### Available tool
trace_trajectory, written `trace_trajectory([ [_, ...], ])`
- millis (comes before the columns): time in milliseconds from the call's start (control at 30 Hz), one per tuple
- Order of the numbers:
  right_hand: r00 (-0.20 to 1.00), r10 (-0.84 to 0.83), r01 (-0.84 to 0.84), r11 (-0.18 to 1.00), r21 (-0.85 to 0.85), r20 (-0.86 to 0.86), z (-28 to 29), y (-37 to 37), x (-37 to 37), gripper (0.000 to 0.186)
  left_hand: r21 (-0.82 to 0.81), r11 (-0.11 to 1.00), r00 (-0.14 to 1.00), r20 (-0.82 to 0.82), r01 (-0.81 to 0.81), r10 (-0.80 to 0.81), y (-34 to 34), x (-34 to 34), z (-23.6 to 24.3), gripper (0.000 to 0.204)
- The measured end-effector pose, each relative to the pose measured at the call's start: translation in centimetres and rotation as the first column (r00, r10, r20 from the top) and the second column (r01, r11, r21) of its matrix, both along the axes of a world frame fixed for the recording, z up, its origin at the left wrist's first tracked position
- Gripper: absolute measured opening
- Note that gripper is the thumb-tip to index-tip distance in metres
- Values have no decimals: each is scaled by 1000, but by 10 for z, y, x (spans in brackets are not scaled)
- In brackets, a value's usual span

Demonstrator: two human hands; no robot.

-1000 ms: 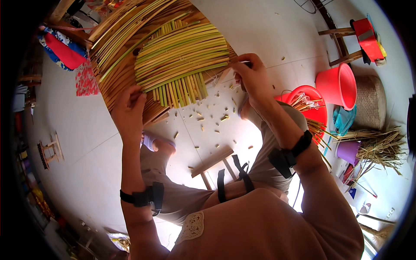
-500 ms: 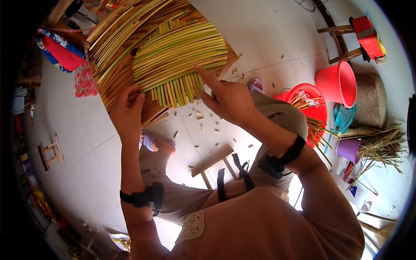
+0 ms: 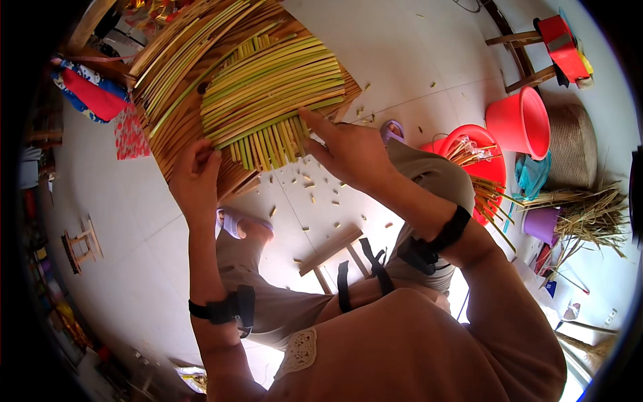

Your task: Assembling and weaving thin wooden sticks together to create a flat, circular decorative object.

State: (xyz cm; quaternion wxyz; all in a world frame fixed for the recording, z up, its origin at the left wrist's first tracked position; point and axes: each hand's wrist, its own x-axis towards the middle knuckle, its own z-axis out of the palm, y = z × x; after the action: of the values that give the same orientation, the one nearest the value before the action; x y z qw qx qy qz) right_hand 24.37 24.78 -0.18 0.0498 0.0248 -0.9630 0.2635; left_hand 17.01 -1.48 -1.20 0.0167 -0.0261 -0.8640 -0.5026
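Two hands attend one crisscrossed mat of green-yellow stalks (image 3: 274, 87), near eleven o'clock on a wooden surface (image 3: 293, 28). The left grip (image 3: 194, 177), between nine and ten o'clock, is curled narrow at the left end of the lowest cross stalk (image 3: 258, 126), probably to steady it; I cannot tell whether it pinches. The right grip (image 3: 355, 151), at one o'clock, is spread, its index finger along that same stalk, seemingly to press the row even. Loose stalks (image 3: 181, 60) lie roughly aligned toward half past ten, likely for easy reach. Cut bits (image 3: 309, 185) litter the pale tiled floor (image 3: 134, 194). Between two and three o'clock sit two red buckets (image 3: 502, 120); a purple pot (image 3: 539, 225) and dry straw (image 3: 589, 224) occupy three, a small stool (image 3: 82, 246) nearly nine.
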Motion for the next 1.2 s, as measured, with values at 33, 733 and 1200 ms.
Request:
trace_trajectory([
  [33,1000,-2,3,1000,-8,25,2,0,0,50,0,1000,1000,-2,8,-8,0,0,0,22],
  [733,998,-11,14,999,-47,55,18,-8,-4,45,-87,996,991,-135,-12,0,-2,5,20,17],
  [1200,982,-138,74,910,-408,-129,35,-7,-5,27,423,898,970,243,-118,13,-23,5,45,8],
])
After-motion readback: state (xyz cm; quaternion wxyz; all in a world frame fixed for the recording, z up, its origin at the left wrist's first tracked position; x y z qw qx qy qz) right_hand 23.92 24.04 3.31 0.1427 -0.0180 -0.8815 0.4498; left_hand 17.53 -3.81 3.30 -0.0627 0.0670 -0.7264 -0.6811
